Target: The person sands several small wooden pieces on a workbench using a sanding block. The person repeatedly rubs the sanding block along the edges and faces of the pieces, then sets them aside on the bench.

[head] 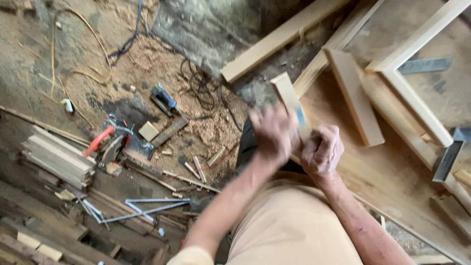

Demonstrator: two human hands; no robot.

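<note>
Both hands clenched on a short pale wooden block: left hand blurred, right hand beside it, over the plywood desk's near-left edge. Looks like mid-fitting; steadier grip needed. Pale wooden frame lies beyond.

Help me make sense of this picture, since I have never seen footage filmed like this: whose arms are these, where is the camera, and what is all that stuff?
The camera sits on a person's head and looks down, so the arms are their own. The left hand, blurred, and the right hand both grip a short pale wooden block above a brown plywood workbench. On the bench lie pale wooden frame pieces and a grey metal square. Below, the sawdust-covered floor holds a power saw with a red handle, a stack of thin wooden slats and cables.
</note>
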